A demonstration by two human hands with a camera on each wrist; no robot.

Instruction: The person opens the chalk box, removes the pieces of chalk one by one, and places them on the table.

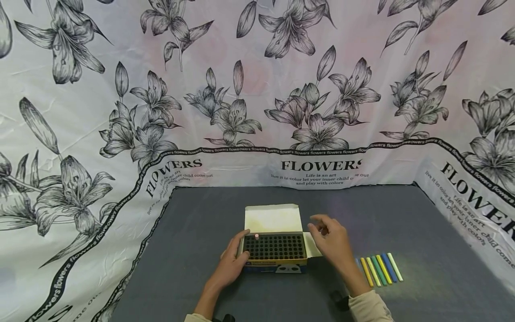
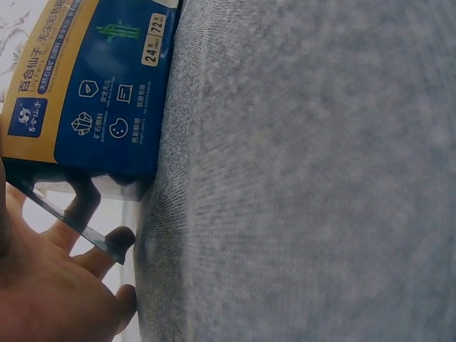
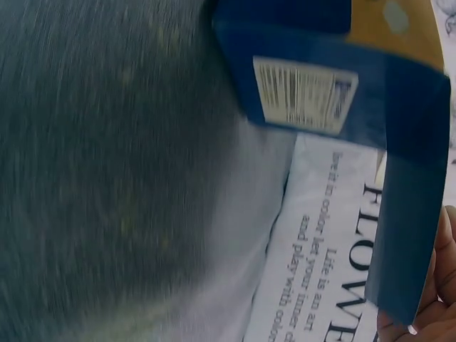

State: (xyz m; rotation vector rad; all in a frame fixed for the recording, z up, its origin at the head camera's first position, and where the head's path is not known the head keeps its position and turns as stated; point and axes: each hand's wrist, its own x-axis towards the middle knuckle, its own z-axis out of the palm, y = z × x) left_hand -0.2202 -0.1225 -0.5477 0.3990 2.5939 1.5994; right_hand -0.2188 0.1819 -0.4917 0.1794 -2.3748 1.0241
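An opened chalk box [image 1: 275,261], blue and yellow, stands on the dark table with its lid [image 1: 272,218] folded back. Inside is a black insert [image 1: 275,247] full of round holes. One pink chalk stick [image 1: 256,236] pokes up at its back left corner. My left hand [image 1: 232,260] holds the box's left end, thumb at the front corner and fingers along the side. Just right of the box, by its side flap [image 1: 312,245], my right hand [image 1: 331,239] hovers with loosely bent fingers and nothing visible in them. The box's barcode [image 3: 305,96] end shows in the right wrist view.
Several chalk sticks [image 1: 382,269] in yellow, green, blue and pale colours lie in a row on the table right of my right forearm, which partly covers the leftmost. A white flower-printed cloth [image 1: 322,112] rises behind and along both sides of the table [image 1: 193,223].
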